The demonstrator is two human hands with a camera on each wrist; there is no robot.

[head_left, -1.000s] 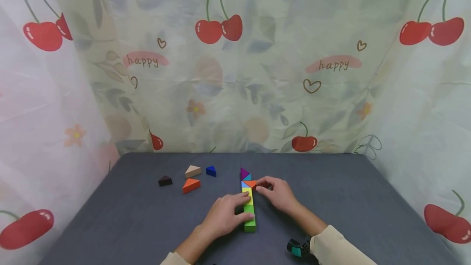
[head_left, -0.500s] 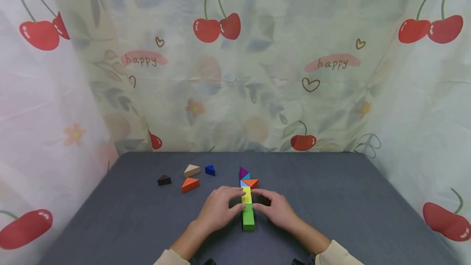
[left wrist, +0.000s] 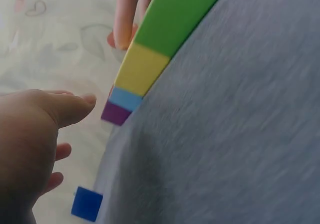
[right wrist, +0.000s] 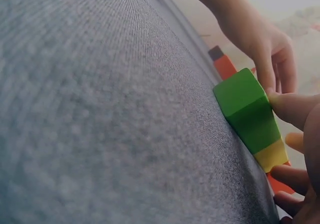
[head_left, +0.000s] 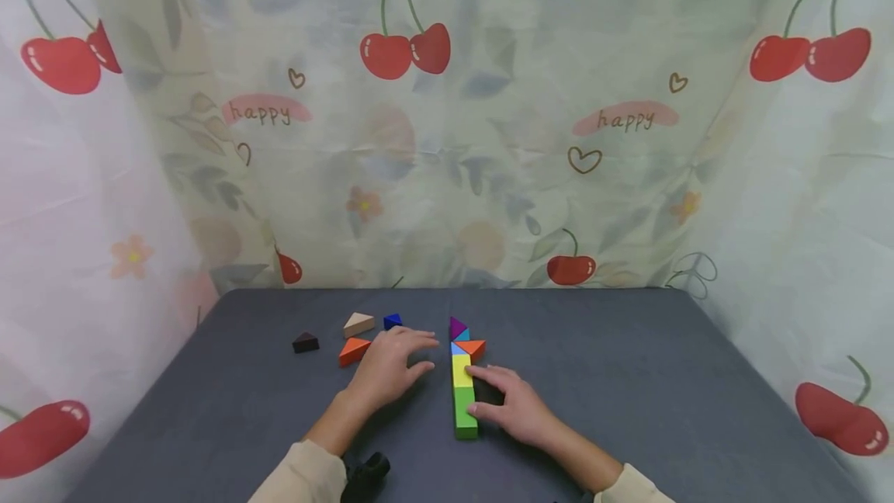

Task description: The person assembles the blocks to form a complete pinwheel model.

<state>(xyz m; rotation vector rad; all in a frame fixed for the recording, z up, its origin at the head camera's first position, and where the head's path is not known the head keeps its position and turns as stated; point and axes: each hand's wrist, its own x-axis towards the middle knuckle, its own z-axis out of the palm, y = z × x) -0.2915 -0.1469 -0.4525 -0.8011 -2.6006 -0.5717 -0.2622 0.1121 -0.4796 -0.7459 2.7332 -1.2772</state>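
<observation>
A row of blocks runs away from me on the table: a green block [head_left: 466,410] nearest, then a yellow block [head_left: 462,371], small light blue triangular blocks and a purple triangular block [head_left: 457,327] at the far end. An orange triangular block [head_left: 471,348] sits against the row's right side. My right hand [head_left: 520,410] rests along that side, its thumb at the green block and its fingertips by the yellow one. My left hand [head_left: 391,367] hovers left of the row, fingers extended and holding nothing. In the left wrist view, its thumb [left wrist: 75,108] is apart from the blocks.
Loose triangular blocks lie to the left: black [head_left: 305,342], beige [head_left: 358,324], orange [head_left: 352,351] and dark blue [head_left: 393,321]. My left hand partly covers the orange one. A dark grey cloth [head_left: 628,379] covers the table. Printed curtains [head_left: 447,177] stand behind and at both sides.
My left hand has left the row and moved left and away toward the loose blocks. The right hand has come from the orange triangular block back to the green and yellow blocks.
</observation>
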